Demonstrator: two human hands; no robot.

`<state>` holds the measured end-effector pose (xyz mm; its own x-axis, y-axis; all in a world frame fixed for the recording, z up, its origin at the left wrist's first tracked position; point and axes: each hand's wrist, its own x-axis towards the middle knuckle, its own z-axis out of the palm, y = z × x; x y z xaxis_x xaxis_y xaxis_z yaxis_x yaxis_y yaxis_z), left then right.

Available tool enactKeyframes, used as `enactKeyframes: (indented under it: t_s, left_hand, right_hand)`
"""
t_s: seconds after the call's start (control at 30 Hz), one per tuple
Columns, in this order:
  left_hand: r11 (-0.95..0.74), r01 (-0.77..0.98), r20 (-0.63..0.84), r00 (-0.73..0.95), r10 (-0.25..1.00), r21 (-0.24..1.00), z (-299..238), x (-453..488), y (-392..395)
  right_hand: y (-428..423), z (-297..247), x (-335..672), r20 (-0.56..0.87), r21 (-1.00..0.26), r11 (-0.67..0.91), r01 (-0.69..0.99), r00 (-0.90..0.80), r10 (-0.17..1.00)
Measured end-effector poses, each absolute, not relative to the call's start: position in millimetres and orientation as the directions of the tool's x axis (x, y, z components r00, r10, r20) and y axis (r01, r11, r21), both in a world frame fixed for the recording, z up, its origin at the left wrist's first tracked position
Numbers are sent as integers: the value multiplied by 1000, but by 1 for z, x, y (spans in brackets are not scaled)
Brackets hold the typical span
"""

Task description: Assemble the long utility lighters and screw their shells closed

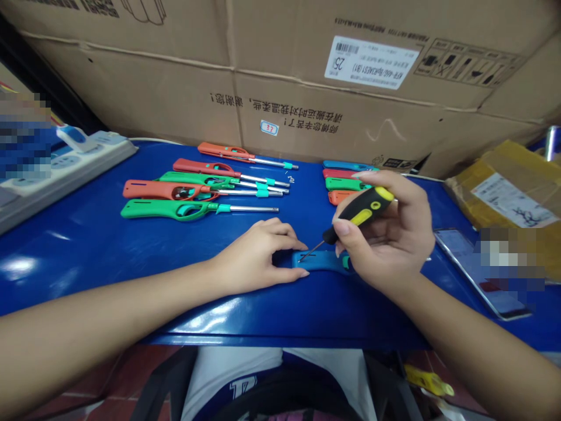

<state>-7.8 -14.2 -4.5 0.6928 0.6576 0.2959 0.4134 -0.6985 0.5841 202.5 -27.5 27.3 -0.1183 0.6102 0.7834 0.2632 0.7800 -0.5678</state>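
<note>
Lying on glossy blue tabletop [175,245]: held lighter [325,262], cardboard box [280,76] behind.

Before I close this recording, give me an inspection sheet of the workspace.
Surface: blue table, glossy.
Job's things: screwdriver, its tip at the blue lighter; more lighters in two groups.
Clutter: phone and taped box at right; tiny bits too small to identify.
Hands: left hand pinches the blue lighter's end; right hand grips the screwdriver.
Cables: pale cable by the power strip.
Surroundings: large carton behind.
</note>
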Motion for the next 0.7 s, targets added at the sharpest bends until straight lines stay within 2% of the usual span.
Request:
enactKeyframes:
  t_s: [0.23, 0.43, 0.7]
  left_hand:
    - [-704, 413, 304, 692, 655, 578, -6, -8, -14]
    - [-711, 416, 316, 687, 654, 567, -6, -8, -14]
    - [-698, 410, 292, 697, 655, 587, -3, -8, -15]
  right_hand:
    - [-29, 28, 205, 824, -477, 814, 331, -155, 545]
    - [-31, 28, 206, 805, -447, 803, 394, -214, 553]
    - [-30, 38, 210, 781, -410, 851, 330, -356, 514]
